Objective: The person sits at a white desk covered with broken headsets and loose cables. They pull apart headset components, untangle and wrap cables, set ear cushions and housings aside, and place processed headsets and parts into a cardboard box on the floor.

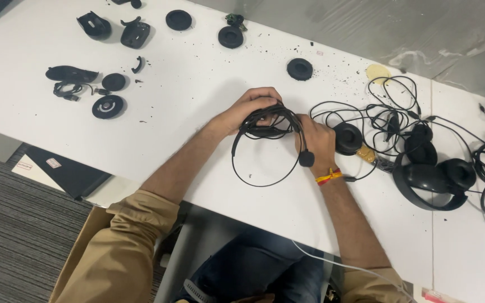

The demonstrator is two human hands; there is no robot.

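The black headset (268, 126) sits on the white table (197, 101), right in front of the person and between both hands. Its band runs sideways, from one hand across to the other. A thin black cable loop (265, 168) hangs off it toward the person, and a little foam mic tip (306, 159) pokes out near the right wrist. The left hand (251, 108) comes over the top of the headset from the far side, fingers curled down around it and holding tight. The right hand (316, 140) grips the other end, also closed on it, so both hands are just as near. Just past the right hand lie a round black ear pad (347, 138) and a messy pile of more headsets and wires (428, 163). Well off to the left, small black broken parts (108, 84) lie spread out.
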